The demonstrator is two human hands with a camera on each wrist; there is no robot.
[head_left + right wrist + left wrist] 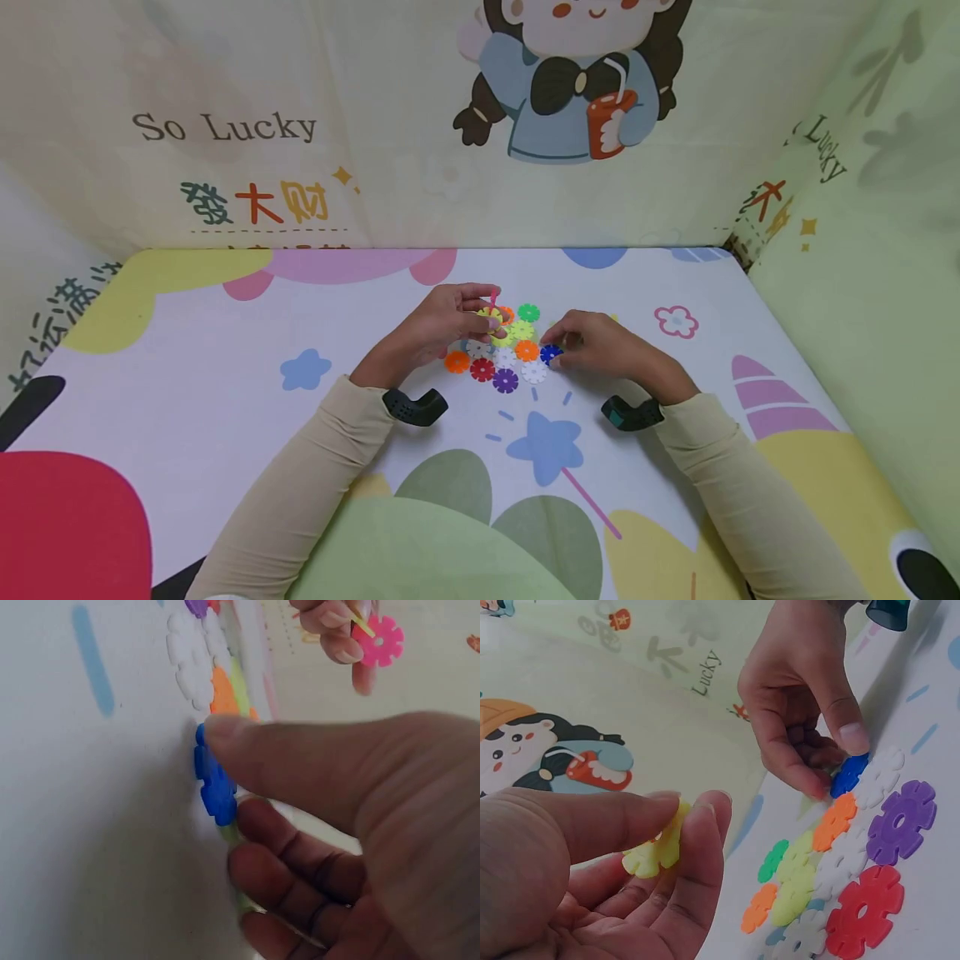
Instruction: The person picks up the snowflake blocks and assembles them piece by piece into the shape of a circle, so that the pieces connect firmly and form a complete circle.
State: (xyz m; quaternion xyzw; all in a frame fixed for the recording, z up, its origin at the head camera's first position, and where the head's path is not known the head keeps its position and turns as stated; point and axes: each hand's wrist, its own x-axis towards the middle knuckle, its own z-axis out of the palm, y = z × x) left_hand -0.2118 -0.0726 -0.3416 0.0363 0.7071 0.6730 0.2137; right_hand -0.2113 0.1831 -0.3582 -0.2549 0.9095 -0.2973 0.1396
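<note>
Left hand (438,323): thumb and fingers pinching yellow disc (651,861), set crosswise against pink disc (388,646). Right hand (609,346): clamped on blue disc (217,787) at right edge of disc cluster (505,357) on printed tabletop (225,400).

You are handling a yellow disc (649,859) and a blue disc (217,789) that are looking like smooth plastic. Your sleeves (307,479) are showing matt, creased cloth; the table cover (217,417) is looking smooth and matt, the backdrop (405,167) fabric-like.
</note>
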